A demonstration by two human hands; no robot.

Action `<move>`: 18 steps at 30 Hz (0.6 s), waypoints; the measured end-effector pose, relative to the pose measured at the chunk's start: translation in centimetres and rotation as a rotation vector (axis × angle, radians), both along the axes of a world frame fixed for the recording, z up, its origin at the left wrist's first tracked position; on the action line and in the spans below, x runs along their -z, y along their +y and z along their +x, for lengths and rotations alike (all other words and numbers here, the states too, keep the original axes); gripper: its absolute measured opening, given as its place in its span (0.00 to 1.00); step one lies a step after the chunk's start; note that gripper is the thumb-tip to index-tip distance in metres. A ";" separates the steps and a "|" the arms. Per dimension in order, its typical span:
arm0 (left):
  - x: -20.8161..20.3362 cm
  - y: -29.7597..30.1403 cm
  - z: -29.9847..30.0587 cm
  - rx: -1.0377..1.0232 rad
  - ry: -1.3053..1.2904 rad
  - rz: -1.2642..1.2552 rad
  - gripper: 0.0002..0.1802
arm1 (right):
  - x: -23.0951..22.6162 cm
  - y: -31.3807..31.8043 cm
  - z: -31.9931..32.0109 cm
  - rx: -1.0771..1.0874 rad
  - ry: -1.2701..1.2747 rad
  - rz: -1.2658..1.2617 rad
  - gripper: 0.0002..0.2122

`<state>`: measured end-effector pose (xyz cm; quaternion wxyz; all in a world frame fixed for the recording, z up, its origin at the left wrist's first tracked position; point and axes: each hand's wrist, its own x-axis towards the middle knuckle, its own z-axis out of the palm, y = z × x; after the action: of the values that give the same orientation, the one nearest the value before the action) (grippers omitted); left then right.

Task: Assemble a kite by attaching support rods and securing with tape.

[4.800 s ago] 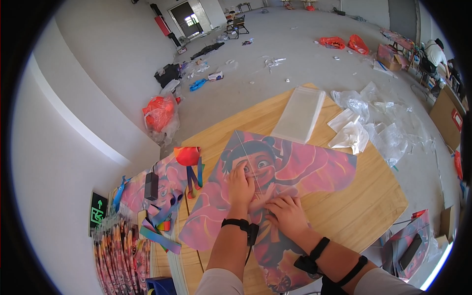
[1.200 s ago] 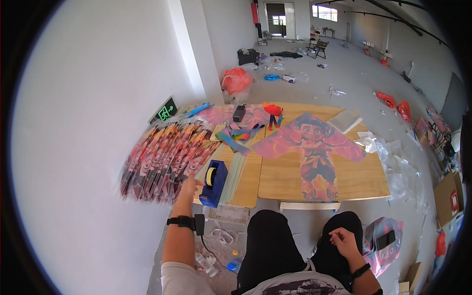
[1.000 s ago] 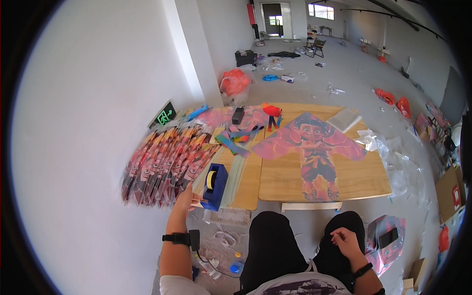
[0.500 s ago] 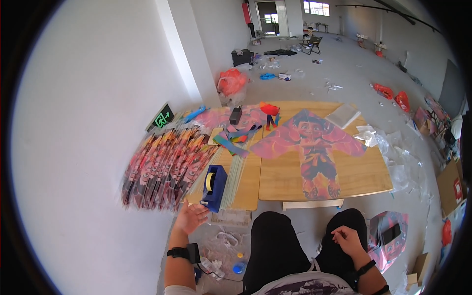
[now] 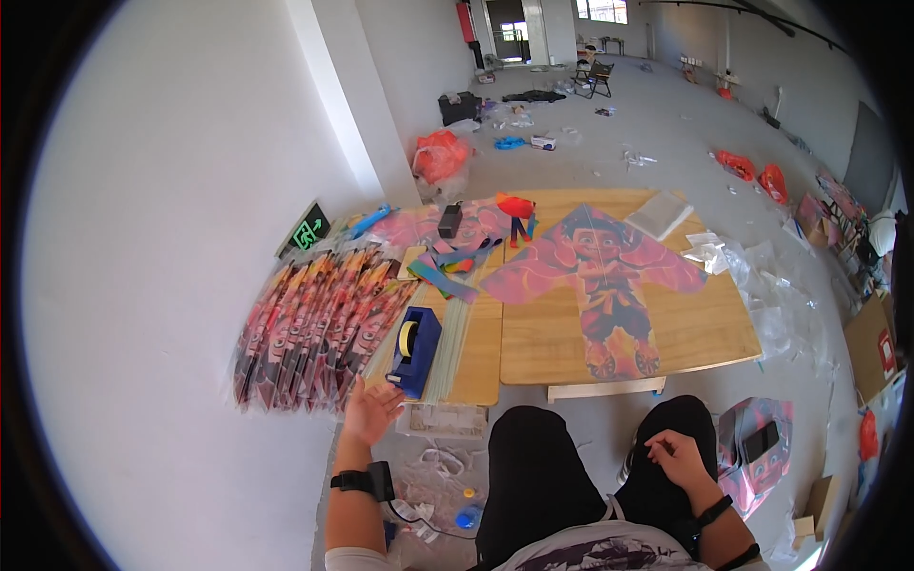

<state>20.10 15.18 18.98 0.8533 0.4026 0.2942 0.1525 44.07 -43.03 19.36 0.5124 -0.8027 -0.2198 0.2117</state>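
My left hand [image 5: 372, 411] is open, palm up, just below the near end of a blue tape dispenser [image 5: 415, 354] with a yellow roll; whether they touch I cannot tell. Over my right thigh hangs my right hand [image 5: 676, 457], its fingers curled loosely; what they hold, if anything, is hidden. A kite sheet [image 5: 602, 285] printed with a cartoon figure lies spread on the right half of the wooden table [image 5: 533, 347]. Left of the dispenser sits a row of folded printed kites [image 5: 314, 333] in clear plastic. Thin pale rods [image 5: 451, 347] lie beside the dispenser.
Rainbow ribbons [image 5: 447, 271] and a black box [image 5: 450, 221] lie at the table's back left. A clear plastic packet [image 5: 659, 215] rests at the far right corner. A phone [image 5: 762, 442] lies on printed sheets by my right leg. Plastic wrap [image 5: 776, 295] is beside the table.
The view has shifted slightly, so the table and floor things sit a little higher. My left hand stays open by the dispenser; my right hand is nearly unmoved.
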 end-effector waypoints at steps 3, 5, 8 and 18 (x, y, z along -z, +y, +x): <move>-1.1 0.8 -1.0 0.043 0.277 0.124 0.43 | -0.3 0.4 -0.1 -0.008 -0.006 -0.013 0.06; -2.9 0.1 -1.6 0.076 0.352 0.214 0.44 | -0.4 0.5 -0.1 -0.010 -0.016 -0.023 0.06; -5.8 -1.1 -5.0 0.168 0.458 0.342 0.47 | -0.6 0.8 -0.1 -0.023 -0.022 -0.039 0.06; -7.7 -10.2 -18.3 0.130 0.498 0.301 0.49 | -1.4 9.3 1.8 -0.551 -0.102 -0.273 0.09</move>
<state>1.78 4.94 26.67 0.6936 0.5675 0.4421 0.0360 45.89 -33.71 20.72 0.3115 -0.7839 -0.4239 0.3297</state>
